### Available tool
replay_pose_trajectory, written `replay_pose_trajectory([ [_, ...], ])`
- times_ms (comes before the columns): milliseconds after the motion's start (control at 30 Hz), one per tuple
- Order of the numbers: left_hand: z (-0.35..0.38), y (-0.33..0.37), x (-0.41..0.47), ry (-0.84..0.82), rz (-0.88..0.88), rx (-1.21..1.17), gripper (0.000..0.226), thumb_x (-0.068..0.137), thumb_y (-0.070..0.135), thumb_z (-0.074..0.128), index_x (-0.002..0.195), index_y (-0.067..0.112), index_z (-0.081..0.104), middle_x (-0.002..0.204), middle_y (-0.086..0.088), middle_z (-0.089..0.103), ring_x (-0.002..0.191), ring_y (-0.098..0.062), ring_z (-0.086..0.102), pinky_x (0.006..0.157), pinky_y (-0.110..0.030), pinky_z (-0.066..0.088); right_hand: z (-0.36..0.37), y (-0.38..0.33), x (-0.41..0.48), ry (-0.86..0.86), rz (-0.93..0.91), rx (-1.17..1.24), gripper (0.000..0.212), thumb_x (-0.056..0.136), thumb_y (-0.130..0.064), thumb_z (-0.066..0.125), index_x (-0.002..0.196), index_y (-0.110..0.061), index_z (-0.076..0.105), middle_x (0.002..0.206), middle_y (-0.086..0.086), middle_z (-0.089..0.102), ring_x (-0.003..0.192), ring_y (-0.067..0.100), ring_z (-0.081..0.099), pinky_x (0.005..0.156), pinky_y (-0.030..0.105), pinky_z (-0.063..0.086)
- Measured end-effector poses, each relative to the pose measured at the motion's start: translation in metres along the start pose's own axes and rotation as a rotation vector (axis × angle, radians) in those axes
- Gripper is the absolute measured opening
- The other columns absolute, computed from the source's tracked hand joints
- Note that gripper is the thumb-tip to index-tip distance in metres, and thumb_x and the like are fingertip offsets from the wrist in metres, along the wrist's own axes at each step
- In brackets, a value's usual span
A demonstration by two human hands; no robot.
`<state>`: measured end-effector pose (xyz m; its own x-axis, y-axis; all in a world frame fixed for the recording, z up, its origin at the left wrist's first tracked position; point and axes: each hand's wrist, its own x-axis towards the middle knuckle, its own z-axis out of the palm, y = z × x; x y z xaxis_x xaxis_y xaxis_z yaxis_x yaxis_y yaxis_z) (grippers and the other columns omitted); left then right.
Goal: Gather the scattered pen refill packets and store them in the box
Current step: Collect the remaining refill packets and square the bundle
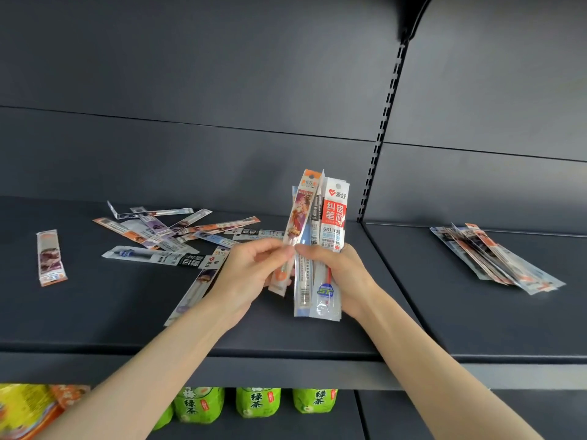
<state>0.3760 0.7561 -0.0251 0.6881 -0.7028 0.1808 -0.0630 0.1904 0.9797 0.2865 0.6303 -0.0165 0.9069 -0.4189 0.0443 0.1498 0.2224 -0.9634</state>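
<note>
A dark grey metal shelf [286,331] fills most of the view, backed by matching panels and a slotted upright [382,122] right of centre. On the tier below stands a row of green tea bottles [258,403], with yellow and orange snack bags [28,408] at the far left.

Over the shelf's middle, the right hand [341,274] is closed around an upright bundle of pen refill packets [320,249], the frontmost printed red and white. Beside it the left hand [251,268] pinches a single orange-topped refill packet [298,217] between thumb and fingertips, holding it tilted against the bundle's left side.

Behind and left of the hands, a scattered heap of refill packets [178,233] lies criss-crossed on the shelf, some overlapping. One packet [50,258] lies alone, well apart at the far left. On the neighbouring shelf section to the right, a loosely stacked pile of packets [495,258] lies angled. No box can be made out anywhere.
</note>
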Motion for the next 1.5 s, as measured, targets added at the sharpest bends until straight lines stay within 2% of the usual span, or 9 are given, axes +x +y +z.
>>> replay_pose_trajectory([
  [167,-0.005,0.005,0.003,0.368,0.037,-0.141,0.01,0.096,0.017,0.052,0.092,0.011,0.059,0.069,-0.004,0.06,0.048,-0.009,0.056,0.045,-0.02,0.048,-0.005,-0.001,0.003,0.049,-0.031,0.195,0.02,0.088,-0.005,0.057,0.108,-0.008,0.059,0.081,0.008,0.071,0.073,0.018,0.071,0.071,0.035,0.057],
  [267,-0.008,0.006,0.005,0.446,-0.006,-0.218,0.019,0.097,0.009,0.044,0.086,0.015,0.058,0.073,-0.005,0.055,0.05,-0.01,0.051,0.044,-0.02,0.044,-0.005,-0.002,0.003,0.044,-0.041,0.23,0.017,0.09,-0.006,0.056,0.105,-0.011,0.056,0.07,0.004,0.066,0.063,0.015,0.066,0.064,0.031,0.057],
  [500,-0.001,0.004,-0.002,0.152,-0.015,-0.128,0.012,0.091,0.005,0.056,0.096,0.009,0.066,0.083,-0.008,0.066,0.063,-0.012,0.067,0.057,-0.027,0.057,-0.008,0.0,0.006,0.069,-0.072,0.117,0.016,0.087,-0.012,0.062,0.102,-0.011,0.06,0.08,0.005,0.067,0.066,0.014,0.066,0.066,0.03,0.055],
  [667,0.002,0.0,-0.002,-0.009,0.002,0.158,0.006,0.079,0.008,0.072,0.081,0.009,0.066,0.069,-0.001,0.072,0.065,-0.01,0.065,0.063,-0.023,0.052,-0.003,0.001,0.004,-0.027,-0.02,0.126,0.027,0.079,-0.01,0.069,0.104,-0.005,0.064,0.09,0.014,0.068,0.078,0.028,0.068,0.078,0.048,0.056],
  [867,-0.009,0.007,0.002,0.074,0.073,0.337,0.001,0.082,0.014,0.07,0.083,0.014,0.071,0.079,-0.004,0.072,0.069,-0.008,0.066,0.061,-0.02,0.05,-0.006,-0.002,0.011,0.043,-0.061,0.144,0.015,0.087,0.001,0.056,0.099,-0.006,0.063,0.083,0.01,0.075,0.078,0.024,0.073,0.077,0.044,0.057],
  [1033,-0.057,0.022,0.037,0.061,0.119,0.691,0.004,0.08,0.013,0.071,0.081,0.016,0.07,0.079,0.001,0.07,0.072,-0.01,0.063,0.072,-0.021,0.049,-0.001,-0.006,0.035,0.09,-0.063,-0.015,0.013,0.085,-0.003,0.063,0.097,-0.006,0.061,0.072,0.006,0.066,0.061,0.016,0.065,0.065,0.033,0.053],
  [1267,-0.101,0.005,0.108,-0.174,0.099,1.206,0.041,0.083,0.041,0.066,0.118,0.02,0.063,0.118,0.003,0.063,0.111,-0.018,0.057,0.095,-0.034,0.043,0.011,-0.01,0.081,0.121,-0.013,-0.303,0.016,0.077,-0.005,0.073,0.089,-0.012,0.065,0.074,0.005,0.058,0.061,0.014,0.054,0.063,0.027,0.048],
  [1400,-0.108,0.002,0.135,-0.375,0.13,1.39,0.051,0.084,0.05,0.061,0.127,0.025,0.058,0.126,0.006,0.059,0.115,-0.016,0.051,0.082,-0.026,0.035,0.017,-0.01,0.107,0.126,-0.033,-0.371,0.013,0.079,-0.004,0.071,0.081,-0.012,0.061,0.069,0.003,0.06,0.061,0.014,0.056,0.062,0.025,0.05],
  [1500,-0.11,0.004,0.145,-0.46,0.216,1.438,0.041,0.086,0.047,0.059,0.121,0.026,0.063,0.115,0.005,0.061,0.108,-0.016,0.053,0.063,-0.021,0.027,0.018,-0.009,0.126,0.126,-0.046,-0.457,0.009,0.078,-0.007,0.073,0.081,-0.01,0.065,0.082,0.008,0.071,0.077,0.02,0.065,0.079,0.034,0.053],
])
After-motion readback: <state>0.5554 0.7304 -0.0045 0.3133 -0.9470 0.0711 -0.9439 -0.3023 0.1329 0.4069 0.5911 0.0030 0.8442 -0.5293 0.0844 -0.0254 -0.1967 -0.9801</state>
